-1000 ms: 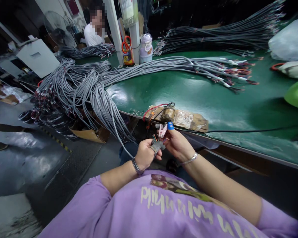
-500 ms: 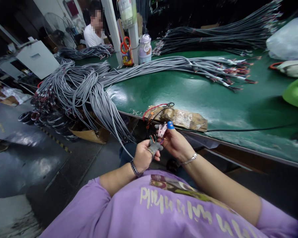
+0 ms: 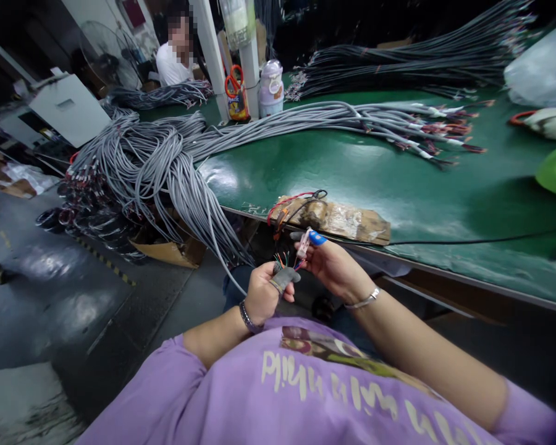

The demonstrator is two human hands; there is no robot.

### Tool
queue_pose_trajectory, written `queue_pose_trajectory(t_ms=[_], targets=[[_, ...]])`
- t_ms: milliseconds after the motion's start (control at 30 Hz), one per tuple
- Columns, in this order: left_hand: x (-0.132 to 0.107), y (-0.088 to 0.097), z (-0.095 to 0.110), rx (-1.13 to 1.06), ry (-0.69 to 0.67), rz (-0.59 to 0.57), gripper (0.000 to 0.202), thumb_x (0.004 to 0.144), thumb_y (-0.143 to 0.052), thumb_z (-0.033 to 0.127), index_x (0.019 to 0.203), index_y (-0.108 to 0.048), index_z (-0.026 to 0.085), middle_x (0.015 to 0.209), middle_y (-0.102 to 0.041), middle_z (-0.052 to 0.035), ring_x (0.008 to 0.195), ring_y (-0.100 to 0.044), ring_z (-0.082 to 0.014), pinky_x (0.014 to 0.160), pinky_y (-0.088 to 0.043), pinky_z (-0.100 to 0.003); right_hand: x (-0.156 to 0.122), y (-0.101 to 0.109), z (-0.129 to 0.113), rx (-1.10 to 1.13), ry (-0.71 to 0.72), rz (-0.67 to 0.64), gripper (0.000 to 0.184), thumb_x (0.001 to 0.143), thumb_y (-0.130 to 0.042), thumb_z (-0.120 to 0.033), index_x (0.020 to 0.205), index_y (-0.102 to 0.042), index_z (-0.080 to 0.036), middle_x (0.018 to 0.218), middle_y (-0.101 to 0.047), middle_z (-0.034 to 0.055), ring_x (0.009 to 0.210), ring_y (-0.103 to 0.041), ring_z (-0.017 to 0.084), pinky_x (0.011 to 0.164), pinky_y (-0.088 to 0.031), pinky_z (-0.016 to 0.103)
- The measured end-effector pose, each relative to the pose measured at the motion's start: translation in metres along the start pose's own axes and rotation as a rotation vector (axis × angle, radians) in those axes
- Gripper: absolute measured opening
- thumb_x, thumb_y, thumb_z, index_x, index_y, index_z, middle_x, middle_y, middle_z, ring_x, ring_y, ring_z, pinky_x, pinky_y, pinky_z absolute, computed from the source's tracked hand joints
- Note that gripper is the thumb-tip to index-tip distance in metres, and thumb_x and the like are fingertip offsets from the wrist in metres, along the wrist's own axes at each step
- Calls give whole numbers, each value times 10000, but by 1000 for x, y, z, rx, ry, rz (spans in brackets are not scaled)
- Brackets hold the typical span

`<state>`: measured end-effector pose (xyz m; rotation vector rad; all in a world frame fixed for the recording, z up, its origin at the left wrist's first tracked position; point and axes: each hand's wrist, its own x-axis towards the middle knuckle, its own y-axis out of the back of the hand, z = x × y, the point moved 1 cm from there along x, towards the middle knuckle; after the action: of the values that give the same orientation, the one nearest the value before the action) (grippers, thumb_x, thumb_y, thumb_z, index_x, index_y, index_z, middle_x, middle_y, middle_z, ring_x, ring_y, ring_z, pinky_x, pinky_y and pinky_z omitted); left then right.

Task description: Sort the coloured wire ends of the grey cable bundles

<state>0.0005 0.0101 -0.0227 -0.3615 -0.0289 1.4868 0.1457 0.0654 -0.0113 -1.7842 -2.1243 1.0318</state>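
Observation:
My left hand is closed round the end of a grey cable, with a grey cot on its thumb. Short coloured wires fan out above the fist. My right hand wears a blue finger cot and pinches a small pink-and-white connector just beside those wire ends. Both hands hover below the front edge of the green table. The cable runs from my left fist up to the grey bundle.
A big bundle of grey cables drapes off the table's left end toward the floor. A taped brown block with red and black wires sits at the table edge. Black cable bundles, scissors, a jar and a seated person are farther back.
Both hands have risen slightly and the right hand has tilted the connector closer to the wire ends. The view shifted a little.

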Motion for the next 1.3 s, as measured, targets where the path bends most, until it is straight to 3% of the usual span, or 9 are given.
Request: queue_pose_trajectory(t_ms=[600,767,1133,1300], targets=[[5,-19,8,-49,101,-53,391,662,-743,496,687,-619,126,487,-551,18,376,-468,-69,373,-402,-190,4,-1,3,52,83,55,338,649,-830,-468,760,-716,-171,730,-696,33,631,-587,128,557,-465,249],[6,-18,7,-35,112,-33,379,657,-744,482,670,-613,127,473,-545,21,363,-464,-68,363,-397,-186,4,-2,3,55,90,64,357,605,-854,-480,743,-719,-179,736,-703,29,631,-587,126,550,-466,242],[1,-13,4,-30,47,-60,437,671,-747,533,706,-627,115,496,-567,12,376,-480,-71,375,-412,-192,-1,-5,0,77,-30,-30,359,739,-726,-561,765,-661,-209,683,-643,-12,566,-532,98,514,-454,216],[-3,-8,2,-42,7,-61,389,707,-737,496,719,-637,120,510,-580,11,390,-498,-73,390,-422,-189,0,-6,-3,34,-27,-15,328,704,-783,-489,746,-676,-181,621,-597,-20,551,-510,89,493,-432,198]])
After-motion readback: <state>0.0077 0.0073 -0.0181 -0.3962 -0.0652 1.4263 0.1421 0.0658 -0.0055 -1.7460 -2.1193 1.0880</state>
